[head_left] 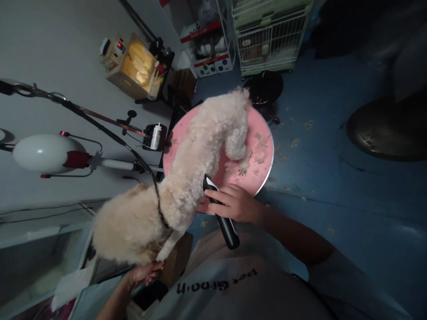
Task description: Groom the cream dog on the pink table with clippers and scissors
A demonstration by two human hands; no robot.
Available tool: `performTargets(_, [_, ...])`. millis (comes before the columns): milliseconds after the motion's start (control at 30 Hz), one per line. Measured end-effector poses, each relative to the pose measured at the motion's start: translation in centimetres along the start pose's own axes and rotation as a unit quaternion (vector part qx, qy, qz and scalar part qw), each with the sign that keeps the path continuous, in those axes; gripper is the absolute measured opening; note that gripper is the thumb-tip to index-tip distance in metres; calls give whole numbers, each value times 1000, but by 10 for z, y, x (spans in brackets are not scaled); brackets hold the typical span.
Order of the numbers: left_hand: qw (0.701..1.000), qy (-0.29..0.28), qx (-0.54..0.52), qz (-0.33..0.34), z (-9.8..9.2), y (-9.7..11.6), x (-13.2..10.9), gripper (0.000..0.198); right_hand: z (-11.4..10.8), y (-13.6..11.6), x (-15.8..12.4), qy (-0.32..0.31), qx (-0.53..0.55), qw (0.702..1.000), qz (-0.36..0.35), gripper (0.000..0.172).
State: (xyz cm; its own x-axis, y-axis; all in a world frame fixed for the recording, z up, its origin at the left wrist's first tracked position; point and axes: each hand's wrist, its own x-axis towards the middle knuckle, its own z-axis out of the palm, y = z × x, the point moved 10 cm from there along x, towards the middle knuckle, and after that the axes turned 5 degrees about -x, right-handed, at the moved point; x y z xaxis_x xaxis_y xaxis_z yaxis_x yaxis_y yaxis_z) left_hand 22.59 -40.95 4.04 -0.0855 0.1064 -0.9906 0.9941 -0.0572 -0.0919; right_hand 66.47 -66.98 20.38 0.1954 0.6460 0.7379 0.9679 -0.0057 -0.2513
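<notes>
A cream, curly-coated dog (203, 142) stands on a round pink grooming table (267, 151), its fluffy head (123, 226) toward the lower left. Around its neck runs a dark loop leash (160, 204). My right hand (235, 203) is closed round black hair clippers (228, 231), whose blade end is at the dog's side near the shoulder; whether it touches the coat I cannot tell. Beneath the head, my left hand (147, 272) holds the end of the dog's outstretched front leg (170, 246) with curled fingers.
Cut fur (262, 146) lies on the table and the blue floor (320, 186). A white bottle (155, 137) stands in a holder beyond the table. A white lamp-like device (50, 153) reaches in from the left. Wire cages (270, 44) and a black stool (265, 86) are at the back.
</notes>
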Motion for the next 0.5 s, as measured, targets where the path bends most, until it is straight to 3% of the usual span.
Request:
performTargets(67, [1000, 14, 0, 1, -3, 0, 2, 90, 1, 9, 2, -2, 4, 1000, 7, 18])
performTargets(200, [1000, 22, -1, -2, -5, -2, 7, 90, -3, 51, 5, 8, 12, 997, 72, 24])
performTargets(400, [1000, 25, 1, 2, -9, -4, 14, 88, -15, 50, 10, 39, 51, 997, 47, 23])
performTargets(500, [1000, 29, 3, 6, -10, -3, 13, 72, -16, 68, 12, 65, 88, 989, 95, 23])
